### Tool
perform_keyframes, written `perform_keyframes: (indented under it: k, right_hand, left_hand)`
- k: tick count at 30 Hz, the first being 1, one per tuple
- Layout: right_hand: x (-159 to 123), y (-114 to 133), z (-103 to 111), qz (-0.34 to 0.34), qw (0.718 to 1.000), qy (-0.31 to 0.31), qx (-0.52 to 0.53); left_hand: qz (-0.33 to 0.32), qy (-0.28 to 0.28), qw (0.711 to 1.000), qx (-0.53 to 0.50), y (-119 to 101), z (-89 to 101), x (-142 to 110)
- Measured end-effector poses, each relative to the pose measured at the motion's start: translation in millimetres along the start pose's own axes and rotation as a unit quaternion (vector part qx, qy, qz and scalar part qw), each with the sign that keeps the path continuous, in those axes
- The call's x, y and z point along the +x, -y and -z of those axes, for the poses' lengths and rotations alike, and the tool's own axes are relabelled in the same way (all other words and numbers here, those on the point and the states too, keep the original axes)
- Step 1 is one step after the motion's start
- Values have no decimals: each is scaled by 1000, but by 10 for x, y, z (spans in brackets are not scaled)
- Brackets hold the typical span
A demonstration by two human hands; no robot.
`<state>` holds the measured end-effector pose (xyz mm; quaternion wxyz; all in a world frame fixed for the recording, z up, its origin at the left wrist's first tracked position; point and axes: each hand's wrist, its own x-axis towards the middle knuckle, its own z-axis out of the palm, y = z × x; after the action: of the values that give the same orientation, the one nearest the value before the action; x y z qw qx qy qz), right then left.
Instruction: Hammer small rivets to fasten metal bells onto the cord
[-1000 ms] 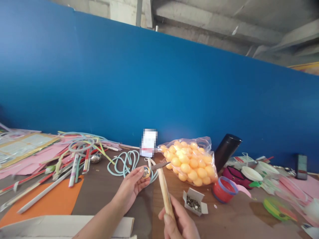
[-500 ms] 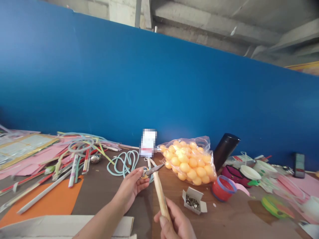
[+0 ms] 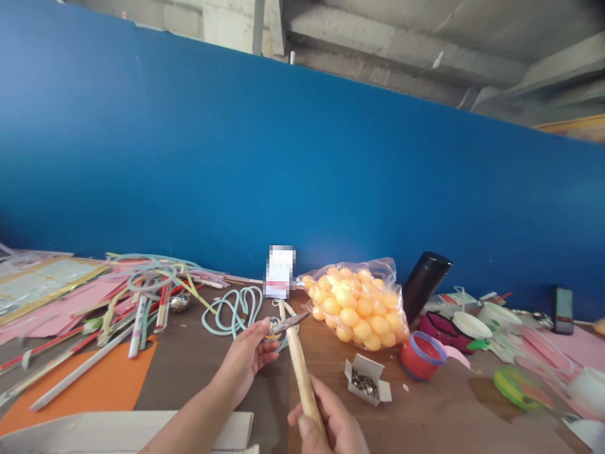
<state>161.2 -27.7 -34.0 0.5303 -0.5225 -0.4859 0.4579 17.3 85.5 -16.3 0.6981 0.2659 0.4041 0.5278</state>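
My right hand [image 3: 331,422] is wrapped round the wooden handle of a hammer [image 3: 303,378]. The hammer's dark metal head points sideways at the fingertips of my left hand [image 3: 255,350]. That left hand is closed, its thumb and fingers pinching a small shiny round piece [image 3: 273,325]; the hammer head partly covers it, and I cannot make out its exact kind. Just beyond the hammer head, a pale stick end [image 3: 282,308] shows. Loops of light blue tubing [image 3: 231,313] lie left of the hands.
A bag of orange balls [image 3: 357,309] lies beyond my right hand, near an open box of small metal pieces [image 3: 365,381]. A red cup [image 3: 422,356] and black bottle [image 3: 428,284] stand further right. Tubes and paper crowd the left; a cardboard piece [image 3: 142,432] lies in front.
The hammer head has turned slightly and now sits closer over the small round piece. Both hands keep their holds. The view has shifted a little.
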Motion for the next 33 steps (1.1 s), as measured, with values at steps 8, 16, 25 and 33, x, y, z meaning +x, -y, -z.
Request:
perform_keyframes:
  k: [8, 16, 25, 33]
  right_hand:
    - [1, 34, 1, 3, 1000, -6, -16]
    - [9, 23, 9, -4, 999, -11, -44]
    - [6, 40, 13, -13, 999, -24, -32]
    - [6, 154, -12, -50, 998, -42, 7]
  left_hand:
    - [-1, 2, 1000, -11, 0, -10, 1]
    - [-9, 10, 1000, -17, 8, -8, 1]
    - [-6, 23, 1000, -9, 9, -10, -7]
    - [-3, 16, 1000, -2, 21, -10, -6]
